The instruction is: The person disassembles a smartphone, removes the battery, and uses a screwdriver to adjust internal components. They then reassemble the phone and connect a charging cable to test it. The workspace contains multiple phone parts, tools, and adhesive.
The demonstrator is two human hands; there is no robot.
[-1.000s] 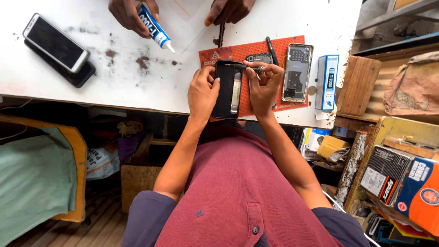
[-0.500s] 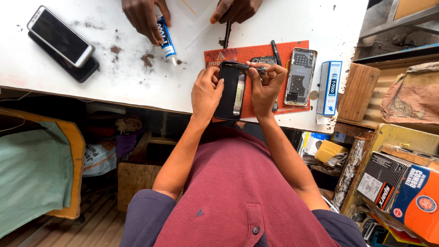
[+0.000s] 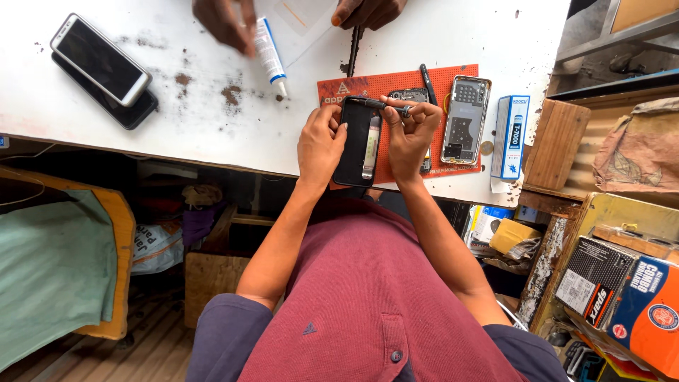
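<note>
- Phone (image 3: 358,141), black and opened at the back, at centre frame, half on the orange mat (image 3: 396,85) and overhanging the near edge of the white table (image 3: 177,120); long axis up-down in the frame, pointing away from the body.
- Left hand (image 3: 320,145) on the left long edge of the phone, fingers curled round it, thumb over the top corner; closed in a steadying grip.
- Right hand (image 3: 410,134) against the right long edge, fingers pinched shut on a thin dark screwdriver (image 3: 385,106).
- Screwdriver lying crosswise, left-right in the frame, at right angles to the phone's length; tip over the phone's top edge, handle end toward the right hand.
- Both hands touching the phone, one on each side; right hand nearer the top edge where the tip sits, left hand lower along the side.
- Second opened phone (image 3: 465,120) with bare insides just right of the right hand, on the same mat; small blue-and-white box (image 3: 511,134) beside that, off the mat.
- White phone (image 3: 99,60) stacked on a dark one at upper left, well apart from the hands.
- Another person's hands at the top of the frame: one (image 3: 223,21) holding a white tube with a blue band (image 3: 269,56), nozzle down toward the table; the other (image 3: 368,10) closed on a dark thin tool (image 3: 353,49) reaching down to the mat's top edge.
- Brown stains on the table between the tube and the stacked phones.
</note>
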